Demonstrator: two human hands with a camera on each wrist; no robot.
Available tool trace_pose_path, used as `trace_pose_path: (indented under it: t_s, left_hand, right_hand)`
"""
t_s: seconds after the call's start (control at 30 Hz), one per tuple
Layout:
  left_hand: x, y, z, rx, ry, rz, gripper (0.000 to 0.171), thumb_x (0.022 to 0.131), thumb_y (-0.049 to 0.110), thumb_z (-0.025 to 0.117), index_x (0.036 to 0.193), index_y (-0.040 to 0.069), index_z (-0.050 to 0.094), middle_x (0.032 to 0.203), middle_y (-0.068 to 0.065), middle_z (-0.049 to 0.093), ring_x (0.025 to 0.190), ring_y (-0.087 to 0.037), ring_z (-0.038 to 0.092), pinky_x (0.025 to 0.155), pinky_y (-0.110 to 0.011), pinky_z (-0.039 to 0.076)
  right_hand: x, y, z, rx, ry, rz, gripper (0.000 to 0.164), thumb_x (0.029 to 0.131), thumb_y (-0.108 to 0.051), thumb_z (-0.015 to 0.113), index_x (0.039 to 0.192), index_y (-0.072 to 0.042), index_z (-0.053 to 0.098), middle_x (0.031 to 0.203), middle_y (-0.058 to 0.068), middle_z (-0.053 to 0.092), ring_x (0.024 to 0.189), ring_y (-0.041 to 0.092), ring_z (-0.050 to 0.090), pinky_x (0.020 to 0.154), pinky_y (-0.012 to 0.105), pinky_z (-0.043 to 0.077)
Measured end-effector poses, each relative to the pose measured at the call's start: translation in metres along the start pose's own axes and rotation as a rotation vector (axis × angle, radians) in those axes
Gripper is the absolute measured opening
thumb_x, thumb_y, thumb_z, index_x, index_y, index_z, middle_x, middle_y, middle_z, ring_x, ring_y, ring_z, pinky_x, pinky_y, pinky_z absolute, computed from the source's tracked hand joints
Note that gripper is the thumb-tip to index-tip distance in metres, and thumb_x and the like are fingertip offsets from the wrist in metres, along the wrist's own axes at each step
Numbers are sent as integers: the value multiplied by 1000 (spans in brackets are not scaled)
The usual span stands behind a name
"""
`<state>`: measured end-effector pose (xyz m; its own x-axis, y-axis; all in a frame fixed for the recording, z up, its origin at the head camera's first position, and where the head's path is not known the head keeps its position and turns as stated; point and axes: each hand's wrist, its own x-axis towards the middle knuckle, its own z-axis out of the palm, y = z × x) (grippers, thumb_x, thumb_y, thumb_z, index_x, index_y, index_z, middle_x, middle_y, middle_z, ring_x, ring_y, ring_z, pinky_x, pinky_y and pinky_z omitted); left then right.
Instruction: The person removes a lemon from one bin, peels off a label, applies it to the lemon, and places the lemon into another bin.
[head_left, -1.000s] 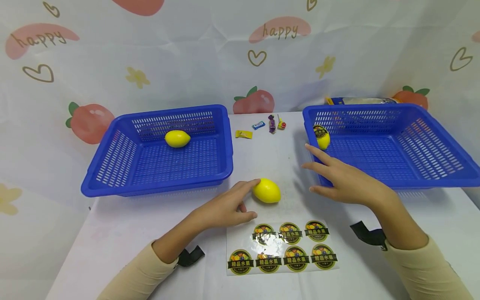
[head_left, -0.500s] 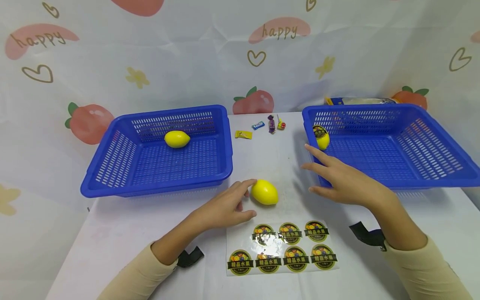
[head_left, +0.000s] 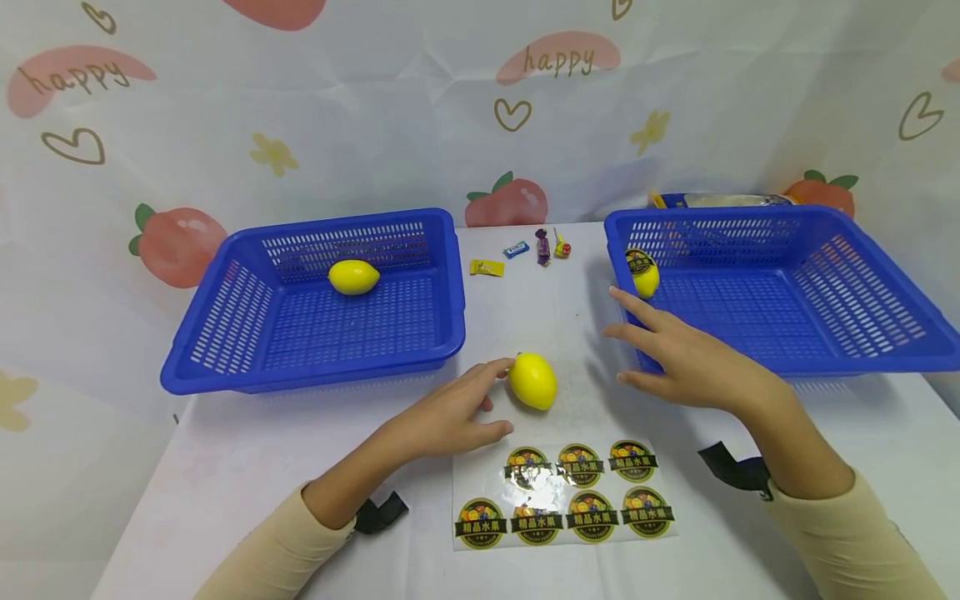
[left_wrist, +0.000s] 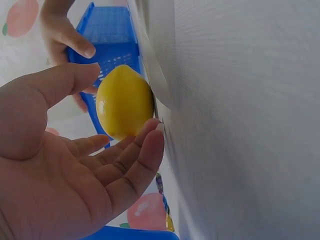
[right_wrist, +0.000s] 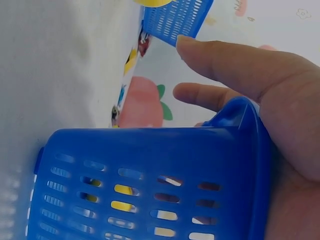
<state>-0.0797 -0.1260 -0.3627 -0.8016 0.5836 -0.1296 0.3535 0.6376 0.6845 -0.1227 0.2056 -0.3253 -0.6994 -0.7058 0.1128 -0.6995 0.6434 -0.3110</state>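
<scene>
A yellow lemon (head_left: 533, 382) lies on the white table between the two baskets. My left hand (head_left: 447, 413) is beside it, fingers loosely bent and the thumb spread away. In the left wrist view the fingertips are right at the lemon (left_wrist: 125, 102), and the thumb stands apart from it. My right hand (head_left: 693, 362) hovers at the near left corner of the right blue basket (head_left: 750, 365), fingers spread and holding nothing. Inside that basket, by its left wall, is a lemon with a round black label (head_left: 647, 282). Another lemon (head_left: 354, 277) without a visible label lies in the left blue basket (head_left: 315, 367).
A clear sheet of round fruit stickers (head_left: 566, 497) lies in front of the hands. Toward the back are a yellow wrapped sweet (head_left: 487, 267), a blue one (head_left: 517, 249), a purple one (head_left: 543, 247) and a lollipop (head_left: 562, 248). Behind the right basket a blue packet (head_left: 720, 200) shows.
Between the frames the lemon by my left hand rolls slightly left, then back right, and has turned so its length points more toward me. Both hands stay nearly in place.
</scene>
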Motion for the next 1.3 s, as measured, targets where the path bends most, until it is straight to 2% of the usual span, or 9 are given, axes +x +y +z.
trace_pose_path:
  t_s: [0.2,0.33,0.4,0.47,0.63,0.8,0.93,1.13,1.3]
  left_hand:
    - [-1,2,-1,4,1,-11,81,91,26,75,156,10,30,146,-11,48,102,-16,59,84,-32,51]
    - [-2,2,-1,15,-3,-26,82,90,27,76,156,10,30,143,-11,50,101,-16,58,82,-33,51]
    - [-3,2,-1,22,-5,-36,83,90,28,76,156,11,29,143,-11,50,101,-16,58,82,-33,51]
    - [-3,3,-1,33,-7,-50,84,90,29,76,157,10,28,145,-12,49,102,-16,58,84,-34,51]
    - [-5,5,-1,87,-1,-104,78,90,31,75,151,2,35,140,-14,53,103,-19,60,91,-37,51]
    - [-8,9,3,163,-26,-113,54,86,32,79,126,3,58,115,-9,63,100,-21,60,92,-38,51]
    - [-11,16,13,271,-87,-66,51,82,42,81,115,7,63,100,-1,59,87,-16,56,80,-32,51]
    - [-16,27,30,476,-99,18,62,74,57,84,113,13,63,92,4,49,78,-12,46,66,-26,45]
    - [-16,30,35,521,-89,45,58,73,53,86,110,15,63,89,5,48,76,-11,45,63,-24,42]
  right_hand:
    - [1,-13,5,-132,120,-48,50,81,-16,85,126,-6,66,156,22,34,142,50,25,110,65,28]
    - [3,-31,5,-149,180,-147,45,79,-10,85,120,-5,68,147,20,48,138,39,41,106,55,41]
    - [3,-40,5,-128,137,-168,43,81,-12,84,121,-6,68,139,16,57,127,34,55,97,50,50]
    - [3,-48,7,-85,40,-147,40,85,-15,81,122,-8,68,130,11,64,113,29,64,88,46,56]
    - [3,-55,17,-13,-179,-68,34,90,-23,78,120,-11,70,108,2,70,92,19,67,79,39,58]
    - [6,-58,32,9,-239,-110,40,87,-40,78,113,-11,69,96,-3,64,78,9,57,70,32,54]
    - [8,-63,44,26,-294,-122,53,80,-58,77,107,-14,66,89,-9,56,73,6,50,65,28,49]
    - [9,-68,56,-35,-295,-120,55,70,-55,85,98,-17,59,82,-12,42,68,6,41,59,24,40]
    - [10,-68,59,-27,-318,-114,54,71,-49,88,100,-16,56,81,-12,42,67,7,40,59,24,38]
